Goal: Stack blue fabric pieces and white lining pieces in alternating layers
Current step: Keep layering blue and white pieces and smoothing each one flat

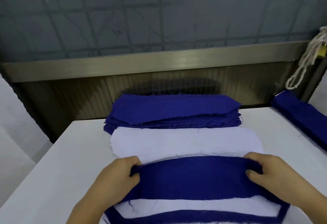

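1. Nearest you, at the bottom edge of the view, lies the layered stack: a white lining piece on top of a blue one whose edge frames it, with more white showing below.
2. Just above that stack you hold a blue fabric piece stretched between both hands; its near edge overlaps the far part of the white lining piece.
3. Your left hand grips the piece's left end, fingers curled round the edge and the thumb pressed on the cloth.
4. Your right hand pinches the right end, thumb on top, fingers folded over the far edge.
5. Beyond your hands a pile of white lining pieces lies flat on the white table.
6. Behind it, touching its far edge, sits a thick pile of blue pieces, frayed at the edges.
7. At the far right, a second blue pile runs along the table's edge.
8. Above it, a looped white rope hangs by the metal frame.
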`<state>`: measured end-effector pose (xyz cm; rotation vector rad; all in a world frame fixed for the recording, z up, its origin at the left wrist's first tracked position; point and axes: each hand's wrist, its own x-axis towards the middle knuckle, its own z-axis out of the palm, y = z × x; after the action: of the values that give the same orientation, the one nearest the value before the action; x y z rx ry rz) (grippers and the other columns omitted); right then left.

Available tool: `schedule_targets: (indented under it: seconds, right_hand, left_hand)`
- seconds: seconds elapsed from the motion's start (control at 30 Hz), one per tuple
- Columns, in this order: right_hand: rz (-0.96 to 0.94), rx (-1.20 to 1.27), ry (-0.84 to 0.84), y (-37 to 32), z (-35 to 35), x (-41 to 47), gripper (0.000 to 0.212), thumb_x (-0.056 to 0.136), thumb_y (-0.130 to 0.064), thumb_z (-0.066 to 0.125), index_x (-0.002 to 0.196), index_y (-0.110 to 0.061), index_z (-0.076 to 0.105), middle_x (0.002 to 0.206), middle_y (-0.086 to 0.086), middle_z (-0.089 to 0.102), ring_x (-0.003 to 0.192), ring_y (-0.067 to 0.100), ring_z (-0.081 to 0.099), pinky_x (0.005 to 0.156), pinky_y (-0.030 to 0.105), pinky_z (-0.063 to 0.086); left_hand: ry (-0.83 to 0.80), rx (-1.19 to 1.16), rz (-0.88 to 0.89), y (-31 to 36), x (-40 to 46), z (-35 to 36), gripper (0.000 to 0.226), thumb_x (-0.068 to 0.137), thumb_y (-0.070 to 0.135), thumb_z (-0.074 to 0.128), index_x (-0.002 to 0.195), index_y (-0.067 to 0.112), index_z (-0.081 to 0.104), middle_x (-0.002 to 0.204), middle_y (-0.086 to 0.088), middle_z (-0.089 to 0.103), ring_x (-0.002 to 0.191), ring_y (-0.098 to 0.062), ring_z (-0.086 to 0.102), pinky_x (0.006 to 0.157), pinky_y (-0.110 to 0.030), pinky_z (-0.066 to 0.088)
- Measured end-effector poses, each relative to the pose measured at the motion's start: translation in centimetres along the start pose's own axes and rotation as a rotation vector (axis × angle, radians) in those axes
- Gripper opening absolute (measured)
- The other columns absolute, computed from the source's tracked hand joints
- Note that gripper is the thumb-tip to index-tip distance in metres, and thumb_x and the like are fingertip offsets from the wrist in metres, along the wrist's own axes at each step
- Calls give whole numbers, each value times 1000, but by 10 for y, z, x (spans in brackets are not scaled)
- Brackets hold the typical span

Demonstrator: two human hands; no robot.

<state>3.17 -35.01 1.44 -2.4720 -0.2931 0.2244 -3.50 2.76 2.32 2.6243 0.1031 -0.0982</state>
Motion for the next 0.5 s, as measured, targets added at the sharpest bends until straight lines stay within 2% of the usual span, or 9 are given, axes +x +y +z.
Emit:
schedule_targets:
  seconds: [0.07, 0.1, 0.2, 0.23, 0.27, 0.3, 0.37, 0.43, 0.5]
  right_hand:
    - [-48, 49, 164, -1, 2, 1, 32, 87, -12, 64, 78, -42, 62, 67, -1, 67, 50, 11, 55, 55, 18, 46]
    - [-95, 57, 291, -3, 2, 1, 34, 86, -8, 66, 77, -41, 61, 67, -5, 66, 51, 8, 53, 54, 14, 44]
    - [-256, -70, 652, 0, -2, -3, 46, 72, 16, 67, 92, -26, 65, 89, -17, 65, 82, 4, 57, 75, 8, 43]
    - [-340, -141, 719, 4, -5, -5, 44, 69, 17, 66, 96, -17, 66, 97, -11, 64, 89, 5, 55, 84, 10, 42]
    - [-438, -224, 765, 8, -7, -9, 32, 72, 10, 65, 97, -11, 67, 102, -6, 63, 96, 11, 55, 91, 15, 41]
    - [-514, -285, 751, 14, -8, -14, 17, 80, -3, 60, 95, -7, 68, 104, -2, 63, 100, 15, 55, 95, 21, 39]
    - [-581, -348, 617, 20, -5, -22, 32, 93, -24, 43, 88, -7, 70, 105, -1, 64, 102, 17, 55, 96, 27, 38]
    - [-626, -387, 493, 27, 7, -30, 32, 88, -17, 39, 86, -12, 71, 103, -3, 65, 101, 14, 54, 97, 24, 36]
    - [-625, -422, 369, 32, 14, -34, 32, 67, -9, 52, 93, -23, 66, 103, -9, 64, 101, 8, 53, 98, 19, 33]
  left_hand:
    - [143, -9, 37, 3, 0, -1, 18, 85, 20, 58, 77, 36, 58, 75, 23, 62, 68, 0, 58, 65, -23, 52]
    - [244, -31, 61, 7, 0, -3, 21, 85, 18, 61, 78, 37, 58, 77, 26, 61, 71, 1, 57, 63, -20, 50]
    - [519, -48, 141, 13, -6, -12, 44, 74, -4, 70, 84, 38, 60, 80, 30, 56, 79, 2, 56, 66, -11, 42]
    - [551, -12, 179, 12, -10, -15, 51, 68, -12, 73, 87, 35, 62, 84, 33, 52, 80, 4, 54, 68, -9, 39]
    - [554, 44, 232, 10, -13, -18, 54, 61, -16, 76, 88, 30, 66, 87, 34, 49, 79, 4, 53, 69, -8, 37]
    - [545, 103, 302, 7, -16, -20, 53, 56, -16, 79, 86, 25, 69, 88, 29, 51, 77, 4, 51, 69, -8, 36]
    - [486, 205, 456, -2, -23, -19, 44, 51, -11, 78, 81, 21, 72, 84, 16, 61, 76, 1, 48, 65, -11, 38]
    - [363, 293, 557, -13, -28, -12, 46, 38, -4, 71, 76, 22, 73, 80, 9, 65, 79, -2, 46, 68, -18, 39]
    - [228, 355, 581, -21, -30, -1, 57, 22, -2, 76, 72, 26, 73, 78, 12, 65, 79, 1, 45, 71, -15, 39]
